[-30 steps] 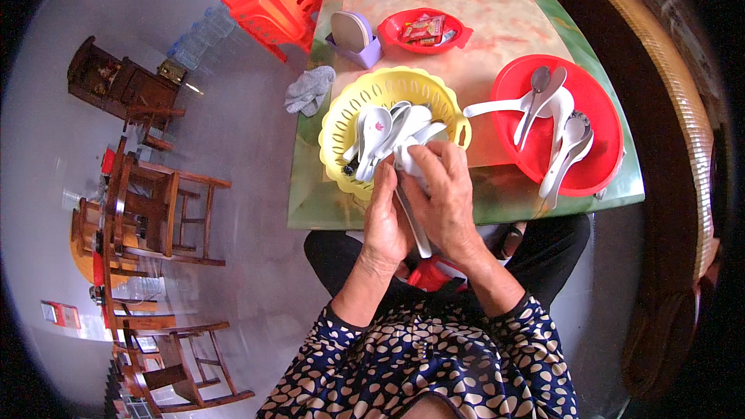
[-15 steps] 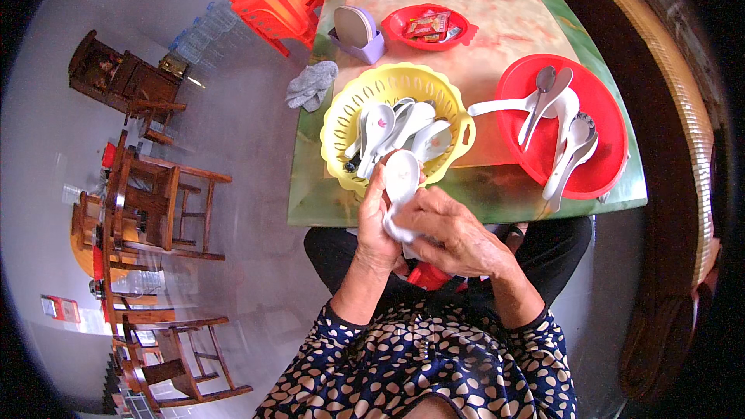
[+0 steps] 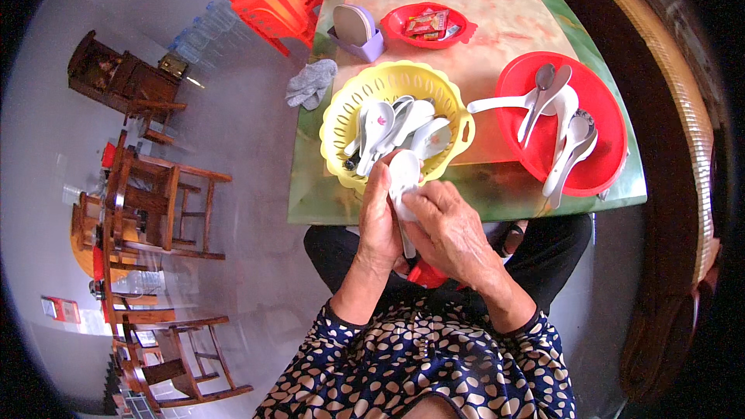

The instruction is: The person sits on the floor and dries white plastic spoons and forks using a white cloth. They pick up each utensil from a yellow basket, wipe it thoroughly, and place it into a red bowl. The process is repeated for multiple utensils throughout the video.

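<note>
A white soup spoon (image 3: 403, 172) is held just off the table's near edge, its bowl up and its handle pointing down toward my lap. My left hand (image 3: 378, 221) is closed round it from the left. The fingers of my right hand (image 3: 448, 225) pinch at its neck and upper handle. Something white and soft, perhaps a cloth, may be under those fingers, but I cannot make it out. Just beyond stands a yellow slotted basket (image 3: 341, 101) with several white soup spoons (image 3: 378, 126) heaped in it.
Right of the basket, a red basin (image 3: 613, 124) holds several spoons and a white ladle whose handle overhangs the rim. Farther back are a red dish (image 3: 471, 29) of packets, a lilac holder (image 3: 369, 48) and a grey cloth (image 3: 312, 84). Orange plastic chairs (image 3: 279, 0) stand beyond the left edge.
My right hand has shifted slightly up along the spoon, toward its bowl. More of the handle's lower end now shows beneath my hands. The basket and basin look the same.
</note>
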